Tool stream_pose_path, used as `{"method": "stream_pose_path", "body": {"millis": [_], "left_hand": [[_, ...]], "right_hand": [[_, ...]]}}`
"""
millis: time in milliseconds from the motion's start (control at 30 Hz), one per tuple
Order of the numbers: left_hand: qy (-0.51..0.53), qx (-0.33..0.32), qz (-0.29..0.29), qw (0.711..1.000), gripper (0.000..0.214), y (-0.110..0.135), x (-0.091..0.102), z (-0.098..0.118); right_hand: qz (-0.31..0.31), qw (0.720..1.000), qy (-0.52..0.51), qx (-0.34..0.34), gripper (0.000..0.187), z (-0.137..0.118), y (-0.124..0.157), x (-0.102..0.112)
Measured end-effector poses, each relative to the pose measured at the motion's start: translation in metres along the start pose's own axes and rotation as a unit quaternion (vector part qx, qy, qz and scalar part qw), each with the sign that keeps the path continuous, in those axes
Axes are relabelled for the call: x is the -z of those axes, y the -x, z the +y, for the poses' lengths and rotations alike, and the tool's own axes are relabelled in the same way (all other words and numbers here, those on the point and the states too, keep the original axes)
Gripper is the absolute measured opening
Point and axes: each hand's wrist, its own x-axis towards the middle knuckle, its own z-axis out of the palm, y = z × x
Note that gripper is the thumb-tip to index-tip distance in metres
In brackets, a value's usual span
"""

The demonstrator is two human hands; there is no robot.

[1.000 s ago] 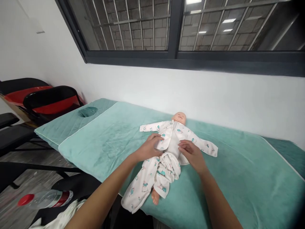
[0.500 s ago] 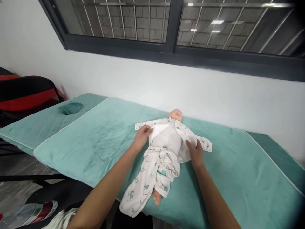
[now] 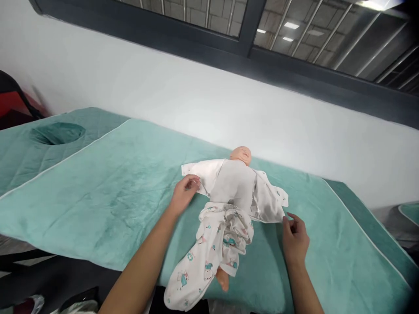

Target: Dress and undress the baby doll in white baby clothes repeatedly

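Note:
A baby doll (image 3: 241,154) lies on its back, head toward the wall. Its white printed baby shirt (image 3: 266,198) is spread open at the front, baring a pale grey-white torso (image 3: 233,183). My left hand (image 3: 185,194) pinches the edge of one front flap beside the doll. At the lower corner of the opposite flap, my right hand (image 3: 295,240) has thumb and fingers closed on the cloth. Printed baby trousers (image 3: 199,257) cover the legs; one leg is bunched up with a bare foot (image 3: 222,279) showing, while the other trouser leg hides its foot.
The doll rests on a massage bed with a green cover (image 3: 108,187), which has a face hole (image 3: 59,133) at the left. A white wall (image 3: 183,104) and dark window frame (image 3: 209,39) stand behind. A red-and-black chair (image 3: 13,102) is at far left.
Both hands have moved outward, drawing the shirt flaps apart so the inner side and more of the torso show. The view has tilted and shifted down.

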Motion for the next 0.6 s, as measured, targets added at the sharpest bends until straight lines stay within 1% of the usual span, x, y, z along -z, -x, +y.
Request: {"method": "stream_pose_path", "body": {"millis": [33,100,200,267,333,400,467,533,600], "left_hand": [[-0.001,-0.003,-0.044,0.999,0.017,0.002,-0.001,0.004],[-0.005,-0.004,-0.138,0.990,0.018,0.005,-0.002,0.009],[0.006,0.028,-0.274,0.961,0.022,0.008,-0.002,0.012],[0.027,0.050,-0.330,0.942,0.024,0.008,-0.001,0.011],[0.046,0.041,-0.368,0.928,0.026,0.007,0.002,0.011],[0.053,0.004,-0.397,0.916,0.027,0.005,0.005,0.013],[0.052,-0.034,-0.418,0.906,0.027,0.005,0.009,0.016],[0.035,-0.056,-0.419,0.906,0.026,0.007,0.010,0.021],[0.002,-0.072,-0.389,0.919,0.026,0.010,0.009,0.023]], "right_hand": [[-0.024,0.999,-0.033,0.009,0.042,-0.007,0.007,-0.006],[-0.108,0.989,-0.095,0.025,0.037,-0.024,0.017,-0.021],[-0.256,0.952,-0.142,0.084,0.026,-0.050,0.021,-0.040],[-0.322,0.926,-0.141,0.139,0.021,-0.064,0.017,-0.046],[-0.361,0.905,-0.126,0.186,0.022,-0.072,0.012,-0.046],[-0.391,0.885,-0.128,0.217,0.020,-0.073,0.011,-0.042],[-0.411,0.869,-0.149,0.232,0.015,-0.070,0.013,-0.038],[-0.424,0.857,-0.164,0.243,0.011,-0.067,0.016,-0.034],[-0.435,0.849,-0.162,0.252,0.011,-0.066,0.021,-0.031]]}}
